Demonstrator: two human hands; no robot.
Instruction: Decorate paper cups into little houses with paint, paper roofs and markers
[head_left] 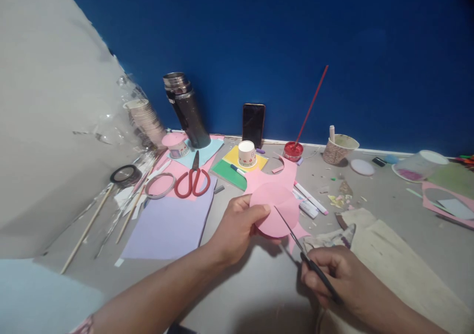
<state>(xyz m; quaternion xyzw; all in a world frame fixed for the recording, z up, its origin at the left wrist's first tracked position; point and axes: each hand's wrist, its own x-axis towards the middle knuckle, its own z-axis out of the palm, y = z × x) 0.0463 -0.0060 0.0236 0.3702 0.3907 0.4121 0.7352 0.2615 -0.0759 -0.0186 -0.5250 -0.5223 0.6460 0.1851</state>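
Note:
My left hand [239, 223] pinches a round piece of pink paper [274, 196] between thumb and fingers, above the table. Another pink paper piece with a ragged, cut-out outline [268, 176] shows behind the round one. In my right hand [333, 275] is a pair of dark-handled scissors [292, 233], pointing up and left. One scissor blade lies over the face of the pink circle, its tip near the middle; the other blade passes below the paper. The fingers of my right hand wrap round the handles, partly hiding them.
Red-handled scissors [192, 178] lie on coloured paper sheets [166, 228] at the left. Behind stand a dark flask [188, 112], a phone [254, 122], a small paper cup [247, 155] and a red paint pot [293, 151] with a stick. Cloth [392, 260] lies at right.

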